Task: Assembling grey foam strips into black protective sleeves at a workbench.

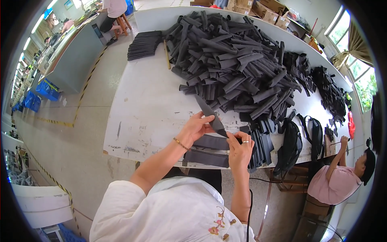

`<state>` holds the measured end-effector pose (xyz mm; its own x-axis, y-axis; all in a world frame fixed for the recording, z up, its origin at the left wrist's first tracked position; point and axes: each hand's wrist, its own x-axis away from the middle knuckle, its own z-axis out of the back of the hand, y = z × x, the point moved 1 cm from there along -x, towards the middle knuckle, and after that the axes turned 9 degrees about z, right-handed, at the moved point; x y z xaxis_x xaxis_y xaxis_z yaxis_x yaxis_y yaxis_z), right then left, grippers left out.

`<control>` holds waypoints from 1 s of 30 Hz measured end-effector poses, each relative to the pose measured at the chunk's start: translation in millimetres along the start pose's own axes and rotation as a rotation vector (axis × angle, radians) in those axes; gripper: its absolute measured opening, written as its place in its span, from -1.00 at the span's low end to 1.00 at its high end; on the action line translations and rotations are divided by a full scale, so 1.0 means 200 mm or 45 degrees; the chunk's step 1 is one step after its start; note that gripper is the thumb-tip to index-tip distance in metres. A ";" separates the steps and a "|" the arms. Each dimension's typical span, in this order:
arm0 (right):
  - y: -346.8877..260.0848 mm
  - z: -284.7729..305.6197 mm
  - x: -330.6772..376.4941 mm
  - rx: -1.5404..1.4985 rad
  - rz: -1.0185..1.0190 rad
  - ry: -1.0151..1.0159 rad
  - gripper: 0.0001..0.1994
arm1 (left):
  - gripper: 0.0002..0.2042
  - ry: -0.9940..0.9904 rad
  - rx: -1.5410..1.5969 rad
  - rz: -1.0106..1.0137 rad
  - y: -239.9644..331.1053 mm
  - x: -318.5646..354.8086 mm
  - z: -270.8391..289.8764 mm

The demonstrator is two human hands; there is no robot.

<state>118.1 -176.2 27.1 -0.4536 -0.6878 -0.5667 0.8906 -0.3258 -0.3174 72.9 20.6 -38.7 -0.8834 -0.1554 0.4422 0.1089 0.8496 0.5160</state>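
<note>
A dark grey padded fabric strip [209, 112] slants between my hands above the table's near edge. My left hand [197, 127] pinches it around the middle, thumb on top. At its lower end my right hand [240, 146], with a ring on one finger, is closed on the same strip. Two flat dark strips [206, 158] lie on the table just below my hands. Beside my right hand sits a stack of dark flat pieces [262, 147]. Beyond my hands rises a large heap of curled dark fabric strips [229, 60].
The white table [137, 109] has a raised back board. A neat stack of dark strips [144, 45] and a wooden stick [167, 54] lie at far left. Black backpacks [289, 143] lie to the right, near a seated co-worker [336, 181] in pink. Cardboard boxes [268, 12] stand behind.
</note>
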 end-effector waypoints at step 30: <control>-0.04 0.00 0.00 0.283 0.246 0.132 -0.63 | -0.77 0.004 -0.037 -0.234 0.02 0.24 -0.17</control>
<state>111.4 -173.9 29.1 -0.2664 -0.6848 -0.6783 0.9409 -0.3374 -0.0290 47.2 -1.0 9.2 -0.8881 -0.3085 0.3407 -0.0411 0.7916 0.6096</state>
